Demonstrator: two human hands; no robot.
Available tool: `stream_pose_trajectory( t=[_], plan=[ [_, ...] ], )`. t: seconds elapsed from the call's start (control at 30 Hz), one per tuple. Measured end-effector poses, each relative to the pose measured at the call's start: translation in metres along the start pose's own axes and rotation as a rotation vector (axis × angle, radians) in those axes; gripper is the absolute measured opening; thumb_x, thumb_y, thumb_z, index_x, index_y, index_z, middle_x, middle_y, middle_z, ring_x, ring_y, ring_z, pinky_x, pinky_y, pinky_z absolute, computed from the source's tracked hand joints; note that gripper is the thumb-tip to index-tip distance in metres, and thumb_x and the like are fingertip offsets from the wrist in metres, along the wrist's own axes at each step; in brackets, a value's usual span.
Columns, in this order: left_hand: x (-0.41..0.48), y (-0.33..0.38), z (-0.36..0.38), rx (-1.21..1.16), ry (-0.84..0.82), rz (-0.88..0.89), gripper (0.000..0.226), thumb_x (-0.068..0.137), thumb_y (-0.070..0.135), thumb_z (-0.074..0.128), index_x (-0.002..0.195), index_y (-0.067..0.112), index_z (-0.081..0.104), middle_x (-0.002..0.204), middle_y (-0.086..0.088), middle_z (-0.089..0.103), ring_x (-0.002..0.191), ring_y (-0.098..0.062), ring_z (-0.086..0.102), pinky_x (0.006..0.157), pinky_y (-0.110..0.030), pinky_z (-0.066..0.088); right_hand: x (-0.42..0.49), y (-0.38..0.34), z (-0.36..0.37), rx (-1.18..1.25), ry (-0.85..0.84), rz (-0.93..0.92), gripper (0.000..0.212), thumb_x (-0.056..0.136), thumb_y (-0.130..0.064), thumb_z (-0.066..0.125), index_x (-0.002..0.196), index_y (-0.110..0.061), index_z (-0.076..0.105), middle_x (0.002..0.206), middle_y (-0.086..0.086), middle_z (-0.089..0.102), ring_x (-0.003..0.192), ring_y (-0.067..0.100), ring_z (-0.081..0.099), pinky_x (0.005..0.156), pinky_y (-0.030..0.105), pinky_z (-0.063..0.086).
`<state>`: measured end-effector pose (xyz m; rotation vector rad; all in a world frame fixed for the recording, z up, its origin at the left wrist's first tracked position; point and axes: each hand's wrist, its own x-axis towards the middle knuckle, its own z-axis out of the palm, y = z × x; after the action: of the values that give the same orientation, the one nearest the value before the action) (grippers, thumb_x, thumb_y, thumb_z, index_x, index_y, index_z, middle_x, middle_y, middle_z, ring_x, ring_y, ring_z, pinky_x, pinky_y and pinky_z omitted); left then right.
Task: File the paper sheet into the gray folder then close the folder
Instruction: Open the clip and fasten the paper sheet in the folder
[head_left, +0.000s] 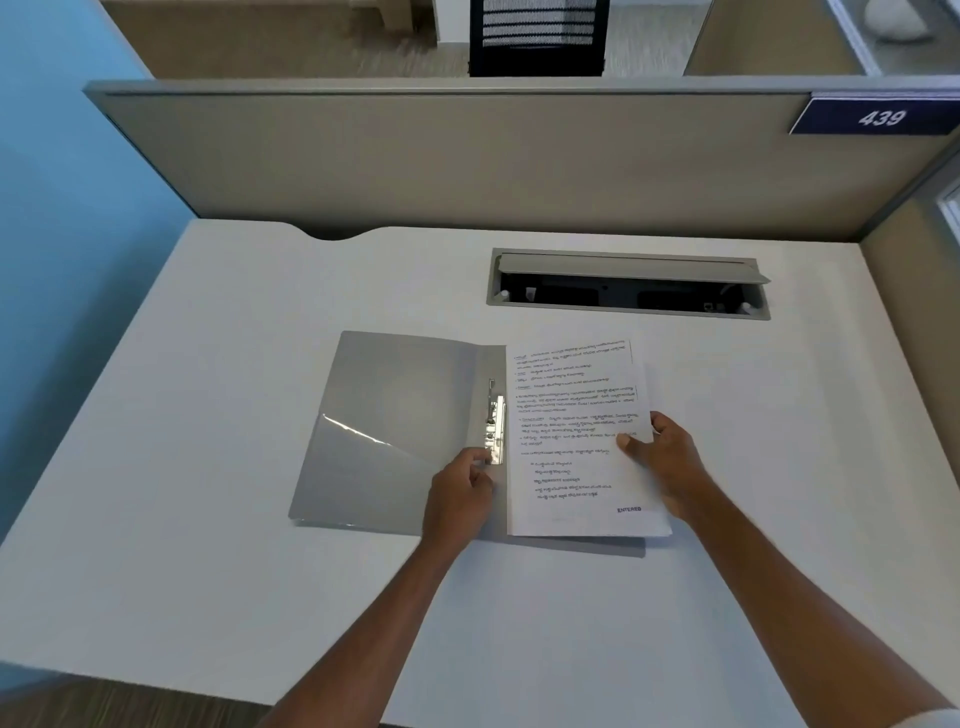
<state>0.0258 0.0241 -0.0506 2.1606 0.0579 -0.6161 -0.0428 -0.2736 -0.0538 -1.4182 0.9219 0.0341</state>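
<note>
From the head camera we look down on a white counter (208, 364) with a gray folder (395, 415) lying open flat near its middle. Its left cover is bare apart from a clear slanted pocket low down, in which we see nothing. A shiny metal clip (496, 423) runs along the spine. On the right half of the folder lies the paper sheet (576, 441), printed with lines of text and a small stamp reading "ENTERED" near its lower right corner. Its left edge sits just beside the clip; we cannot tell whether it is under the clip. More than one page edge seems to show at the top right.

Our left hand (460, 493) rests on the folder at the spine, fingers curled, with fingertips pinching the lower end of the clip. Our right hand (667, 462) grips the right edge of the sheet, thumb on top of the page and fingers curled over the edge.

Farther back, a cable tray (628, 286) set into the counter has its lid raised, with dark sockets inside. A beige partition (467, 156) behind carries a blue plate numbered 439 (880, 117).
</note>
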Motion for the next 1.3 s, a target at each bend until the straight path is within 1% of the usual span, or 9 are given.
stream_pose_trajectory(
  t=[0.2,0.4,0.5,0.63,0.9,1.03,1.1,1.2,1.3],
  plan=[
    [0.008,-0.006,-0.006,-0.006,0.024,0.004,0.032,0.104,0.014,0.056,0.132,0.029,0.063,0.099,0.003,0.077,0.089,-0.018,0.074,0.086,-0.041,0.066,0.000,0.003,0.007,0.043,-0.013,0.015,0.035,0.094,-0.001,0.080,0.125,-0.015,0.074,0.117,0.005,0.085,0.104,0.033,0.081,0.089,0.046,0.066],
    [0.009,-0.008,-0.005,0.035,-0.003,0.023,0.032,0.108,0.019,0.054,0.138,0.029,0.060,0.112,-0.003,0.078,0.096,-0.020,0.073,0.086,-0.033,0.062,-0.004,0.006,0.019,0.049,-0.016,0.016,0.035,0.094,-0.002,0.080,0.125,-0.016,0.074,0.114,0.002,0.085,0.106,0.032,0.081,0.089,0.046,0.067],
    [0.009,-0.008,-0.005,0.055,-0.009,0.038,0.033,0.109,0.021,0.051,0.139,0.029,0.059,0.114,-0.002,0.078,0.094,-0.019,0.072,0.078,-0.027,0.058,-0.006,0.008,0.024,0.027,0.010,0.016,0.034,0.095,-0.004,0.079,0.125,-0.016,0.072,0.120,0.005,0.083,0.109,0.034,0.080,0.096,0.051,0.065],
    [0.007,-0.008,-0.006,0.065,-0.022,0.050,0.032,0.110,0.023,0.051,0.140,0.031,0.057,0.102,0.006,0.074,0.086,-0.007,0.068,0.067,-0.020,0.052,-0.008,0.009,0.030,-0.053,0.047,0.007,0.031,0.097,-0.011,0.076,0.127,-0.015,0.066,0.125,0.005,0.080,0.111,0.031,0.077,0.102,0.055,0.063],
    [0.007,-0.009,-0.006,0.078,-0.036,0.072,0.032,0.112,0.024,0.052,0.143,0.029,0.056,0.124,0.001,0.076,0.096,-0.016,0.070,0.078,-0.024,0.058,-0.015,0.006,0.046,-0.160,0.113,-0.001,0.040,0.095,-0.023,0.078,0.129,-0.019,0.058,0.129,0.002,0.075,0.116,0.030,0.073,0.106,0.055,0.060],
    [0.009,-0.010,-0.007,0.052,-0.035,0.061,0.032,0.111,0.023,0.052,0.143,0.028,0.056,0.120,0.006,0.072,0.088,-0.008,0.068,0.069,-0.017,0.056,-0.018,0.002,0.047,-0.213,0.105,-0.003,0.048,0.095,-0.025,0.079,0.135,-0.020,0.053,0.133,0.001,0.072,0.117,0.029,0.072,0.106,0.053,0.060],
    [0.011,-0.009,-0.010,-0.004,-0.026,0.037,0.032,0.110,0.019,0.052,0.141,0.027,0.058,0.115,0.001,0.076,0.087,-0.010,0.070,0.073,-0.025,0.063,-0.022,0.001,0.043,-0.237,0.090,-0.012,0.053,0.095,-0.027,0.081,0.138,-0.022,0.051,0.132,-0.002,0.072,0.116,0.027,0.072,0.103,0.048,0.061],
    [0.021,-0.001,-0.016,-0.061,0.012,0.035,0.034,0.108,0.012,0.051,0.139,0.023,0.061,0.112,-0.007,0.079,0.090,-0.026,0.076,0.087,-0.044,0.068,-0.032,0.001,0.033,-0.254,0.080,-0.027,0.056,0.094,-0.027,0.082,0.140,-0.026,0.049,0.128,-0.006,0.071,0.107,0.014,0.072,0.083,0.033,0.058],
    [0.039,0.016,-0.026,-0.071,0.053,0.069,0.038,0.104,0.007,0.050,0.136,0.021,0.065,0.116,-0.014,0.079,0.095,-0.031,0.077,0.093,-0.050,0.066,-0.049,0.009,0.021,-0.249,0.071,-0.024,0.063,0.094,-0.026,0.084,0.146,-0.028,0.048,0.117,-0.012,0.071,0.104,0.009,0.070,0.082,0.033,0.056]
  ],
)
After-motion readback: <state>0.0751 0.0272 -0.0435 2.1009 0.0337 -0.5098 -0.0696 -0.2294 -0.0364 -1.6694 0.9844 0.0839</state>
